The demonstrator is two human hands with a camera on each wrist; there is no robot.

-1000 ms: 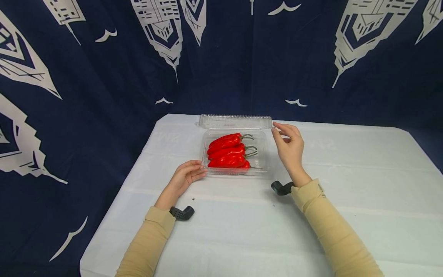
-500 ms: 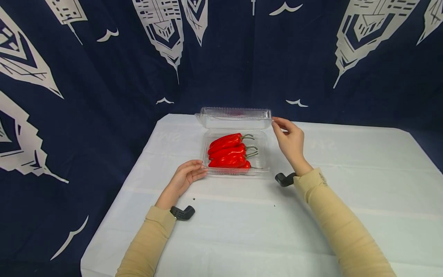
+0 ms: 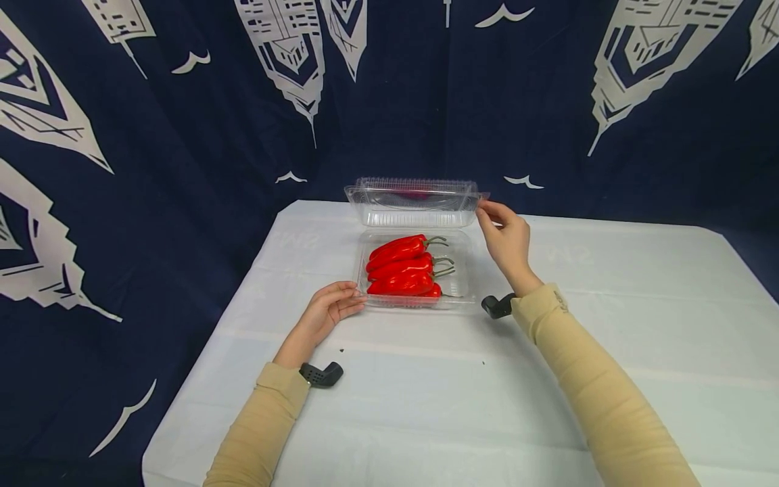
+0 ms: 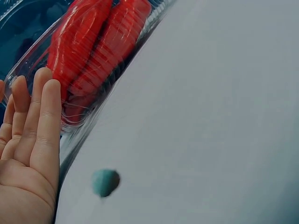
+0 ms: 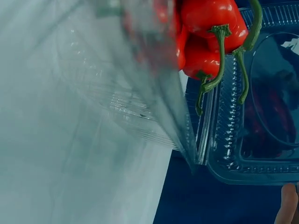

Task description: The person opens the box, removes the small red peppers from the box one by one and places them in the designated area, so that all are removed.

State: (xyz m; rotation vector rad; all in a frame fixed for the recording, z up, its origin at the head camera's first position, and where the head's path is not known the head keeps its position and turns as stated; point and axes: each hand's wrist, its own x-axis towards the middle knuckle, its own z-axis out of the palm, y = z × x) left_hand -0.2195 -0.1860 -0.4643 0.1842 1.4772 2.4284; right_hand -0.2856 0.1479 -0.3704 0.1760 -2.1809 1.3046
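Observation:
A clear plastic clamshell container point(image 3: 459, 270) sits at the far middle of the table, holding several red peppers point(image 3: 398, 270) with green stems. Its hinged lid point(image 3: 420, 210) stands tilted up behind the base. My right hand point(image 3: 510, 240) pinches the lid's right edge between thumb and fingers. In the right wrist view only a thumb or fingertip point(image 5: 287, 203) shows, right at the lid's rim. My left hand point(image 3: 325, 311) rests against the front left corner of the base. In the left wrist view this hand point(image 4: 28, 149) has its fingers fairly straight along the container's side.
A white cloth covers the table point(image 3: 426, 406). Small dark specks point(image 3: 341, 350) lie on it in front of the container. A navy curtain point(image 3: 395, 122) with white building prints hangs behind the far edge.
The lid has swung upward from lying lower behind the base, with my right hand rising along with it. My left hand and the peppers have stayed in place.

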